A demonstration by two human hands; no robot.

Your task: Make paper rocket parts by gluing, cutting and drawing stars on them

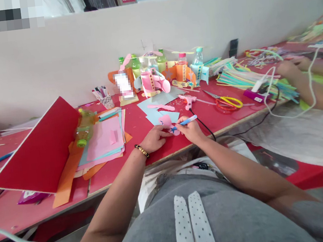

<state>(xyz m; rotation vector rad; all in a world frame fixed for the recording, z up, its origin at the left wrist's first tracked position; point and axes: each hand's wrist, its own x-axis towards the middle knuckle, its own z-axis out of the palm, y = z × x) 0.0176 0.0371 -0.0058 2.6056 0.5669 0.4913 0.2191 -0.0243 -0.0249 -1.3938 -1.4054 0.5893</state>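
Note:
My right hand (192, 130) is closed around a blue marker pen (189, 120), its tip at a blue star (173, 129) on a pink paper cutout (165, 120). The cutout curls up at its far end and lies near the table's front edge. From the left, my left hand (153, 138) holds the cutout with its fingers and thumb. Just beyond are light blue paper sheets (152, 119) and a pink paper strip (162, 107). A pink hot glue gun (187, 101) lies right of the sheets, its black cord running past my right hand.
Bottles with paper wings (183, 70) stand against the wall. Scissors (226, 102) lie to the right, near a co-worker's hands (289, 68). Leftward are stacked coloured papers (105, 141), a bottle on its side (84, 128), a tilted red board (41, 150) and a pen cup (107, 101).

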